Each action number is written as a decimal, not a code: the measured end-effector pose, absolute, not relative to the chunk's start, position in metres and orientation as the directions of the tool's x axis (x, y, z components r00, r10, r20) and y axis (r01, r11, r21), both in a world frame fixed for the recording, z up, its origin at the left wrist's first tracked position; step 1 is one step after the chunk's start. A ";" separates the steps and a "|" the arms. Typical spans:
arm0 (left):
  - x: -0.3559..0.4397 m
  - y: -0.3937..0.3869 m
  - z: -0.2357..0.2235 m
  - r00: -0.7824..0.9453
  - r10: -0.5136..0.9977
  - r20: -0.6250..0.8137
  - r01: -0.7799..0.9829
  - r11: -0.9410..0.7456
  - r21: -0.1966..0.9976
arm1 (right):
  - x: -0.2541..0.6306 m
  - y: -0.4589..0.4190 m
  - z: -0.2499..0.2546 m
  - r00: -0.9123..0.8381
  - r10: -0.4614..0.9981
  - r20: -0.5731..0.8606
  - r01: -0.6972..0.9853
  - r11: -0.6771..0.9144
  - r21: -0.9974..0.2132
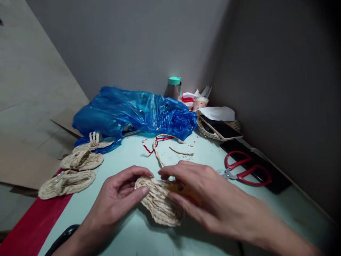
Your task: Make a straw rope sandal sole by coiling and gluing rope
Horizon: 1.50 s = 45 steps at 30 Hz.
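My left hand (114, 199) pinches one end of a small woven straw slipper sole (160, 204), thumb on top and fingers behind. The sole is tilted above the table, its rows of twisted cord facing me. At its other end is my right hand (213, 199), fingers curled around an orange-yellow object (188, 193) that is mostly hidden and blurred. Beyond the hands lies a straw cord (156, 151) with red thread (148, 149) along it. A short cord piece (181, 152) rests nearby.
Red-handled scissors (239, 174) lie at right, partly over a dark flat object (279, 185). Behind stand a basket (206, 131) with a phone (223, 128), a paper cup (201, 103), a green-lidded bottle (174, 87) and a blue plastic bag (133, 110). Small straw slippers (69, 183) lie left.
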<state>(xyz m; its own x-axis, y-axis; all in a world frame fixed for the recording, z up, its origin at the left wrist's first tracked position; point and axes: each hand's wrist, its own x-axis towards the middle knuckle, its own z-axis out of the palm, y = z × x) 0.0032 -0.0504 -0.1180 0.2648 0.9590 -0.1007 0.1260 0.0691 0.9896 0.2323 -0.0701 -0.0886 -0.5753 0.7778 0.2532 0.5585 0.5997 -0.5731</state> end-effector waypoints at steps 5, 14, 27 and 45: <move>0.003 -0.053 -0.121 0.296 0.935 -0.197 -0.038 0.217 0.975 | 0.239 -0.059 -0.098 -0.481 0.703 0.524 0.475 0.711 -0.518; 0.002 -0.048 -0.120 0.329 0.937 -0.114 -0.162 0.175 0.971 | 0.237 -0.040 -0.112 -0.330 0.654 0.681 0.460 0.741 -0.489; -0.001 -0.055 -0.118 0.251 0.962 0.105 -0.143 -0.071 0.987 | 0.248 -0.046 -0.104 -0.401 0.742 0.537 0.440 0.670 -0.598; -0.004 -0.059 -0.115 0.486 0.873 0.046 -0.060 -0.019 0.998 | 0.225 -0.007 -0.077 -0.573 0.806 0.151 0.287 0.369 -0.884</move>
<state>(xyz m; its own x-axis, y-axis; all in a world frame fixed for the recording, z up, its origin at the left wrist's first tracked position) -0.0038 -0.0592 -0.1154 0.4856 0.8730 0.0457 -0.0595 -0.0192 0.9980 0.2247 -0.0067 -0.0773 -0.5726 0.8059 0.1506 0.2874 0.3694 -0.8837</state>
